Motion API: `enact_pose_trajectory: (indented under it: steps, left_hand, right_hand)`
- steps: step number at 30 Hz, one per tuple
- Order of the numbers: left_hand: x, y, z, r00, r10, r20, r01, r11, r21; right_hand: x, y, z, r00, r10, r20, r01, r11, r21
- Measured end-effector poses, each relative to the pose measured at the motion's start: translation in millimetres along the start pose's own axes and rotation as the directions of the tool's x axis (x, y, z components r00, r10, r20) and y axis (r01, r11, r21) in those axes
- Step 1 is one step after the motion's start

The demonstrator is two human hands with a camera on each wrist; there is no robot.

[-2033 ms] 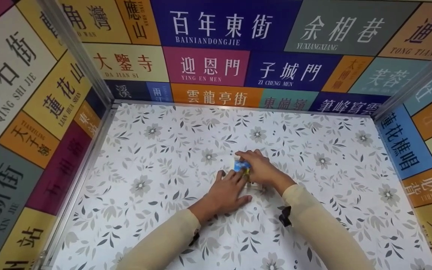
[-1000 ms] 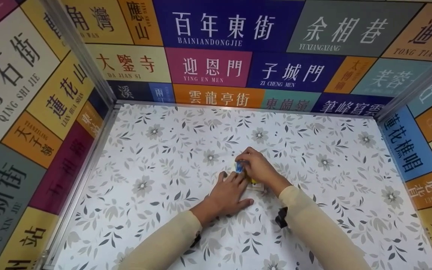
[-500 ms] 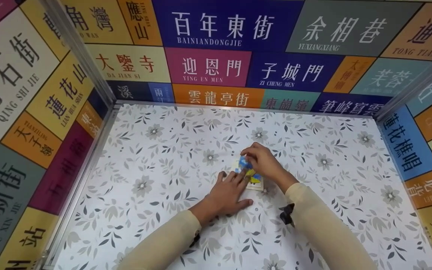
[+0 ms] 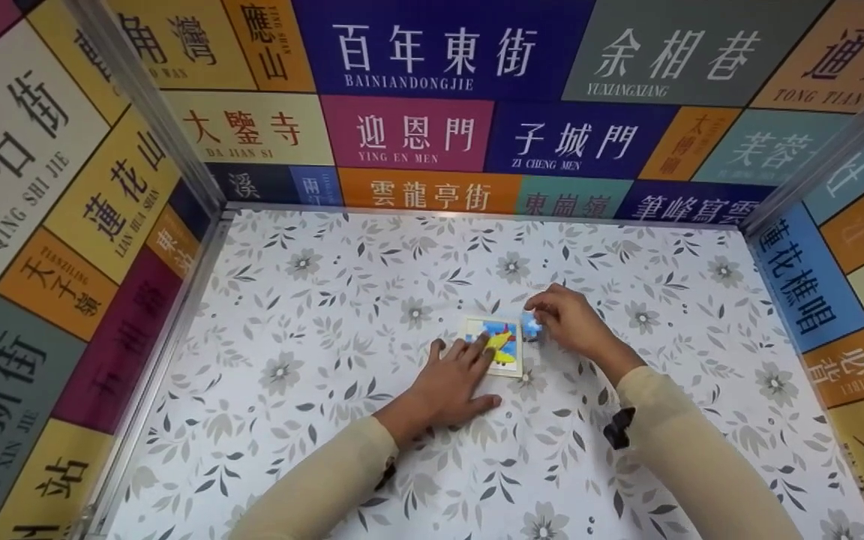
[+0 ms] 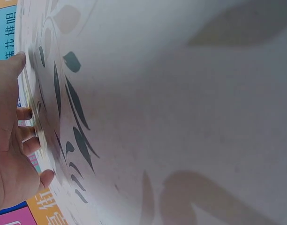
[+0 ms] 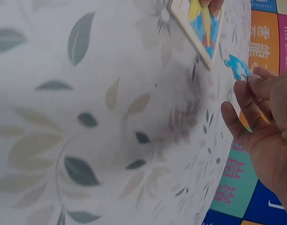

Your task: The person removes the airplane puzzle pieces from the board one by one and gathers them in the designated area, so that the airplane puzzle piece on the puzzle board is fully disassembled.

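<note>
My left hand [image 4: 448, 384] lies spread over the left side of a small jigsaw tray [image 4: 520, 361], its fingertips on the picture. The tray has a pale wooden rim [image 6: 190, 30] and a yellow, red and blue picture; fingers cover part of it. A pale patch shows at its upper left corner. Just right of the tray, my right hand [image 4: 573, 324] pinches a blue-and-white puzzle piece [image 6: 238, 68] between thumb and finger, held off the tray. The left wrist view shows the left hand [image 5: 10, 131] from the side, fingertips down at the tray.
A white tabletop [image 4: 372, 285] printed with grey flowers and leaves carries the tray. Colourful panels [image 4: 409, 135] with printed characters wall it at the back and both sides. A metal strip [image 4: 207, 247] runs along the left edge.
The right hand has moved right, off the tray, with the blue puzzle piece in its pinch. More of the picture now shows. The left hand has stayed nearly in place.
</note>
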State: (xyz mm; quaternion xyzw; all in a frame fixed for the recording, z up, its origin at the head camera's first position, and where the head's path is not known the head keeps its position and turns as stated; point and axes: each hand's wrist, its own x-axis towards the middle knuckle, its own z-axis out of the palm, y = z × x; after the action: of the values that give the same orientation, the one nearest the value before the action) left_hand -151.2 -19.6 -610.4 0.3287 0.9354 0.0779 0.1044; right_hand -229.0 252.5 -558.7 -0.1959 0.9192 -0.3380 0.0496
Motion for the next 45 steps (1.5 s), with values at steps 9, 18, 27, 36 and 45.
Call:
enact_pose_trajectory:
  steps: [9,18,27,36,45]
  left_hand:
    - [-1.0,-0.3,1.1,1.0,0.003,-0.001,-0.003,1.0,-0.003]
    - [-1.1,-2.2,-0.3,1.0,0.01,0.022,-0.01,1.0,0.002]
    - [-2.8,-2.3,-0.7,1.0,0.021,0.015,-0.021,0.999,0.042]
    - [-2.7,-0.2,-2.6,0.999,0.026,0.025,-0.027,0.999,0.044]
    - [-4.0,-2.0,0.9,1.0,0.024,0.011,-0.024,0.999,0.022]
  right_hand:
    - [-23,25,-13,0.999,0.049,-0.011,-0.049,0.999,-0.008]
    - [-35,38,-17,0.994,0.105,-0.019,-0.105,0.994,0.014]
    - [-38,44,-10,0.99,0.136,-0.036,-0.134,0.99,0.046]
    - [-38,46,-7,0.986,0.145,-0.083,-0.145,0.989,0.005]
    - [-35,47,-3,0.988,0.13,-0.084,-0.136,0.988,-0.078]
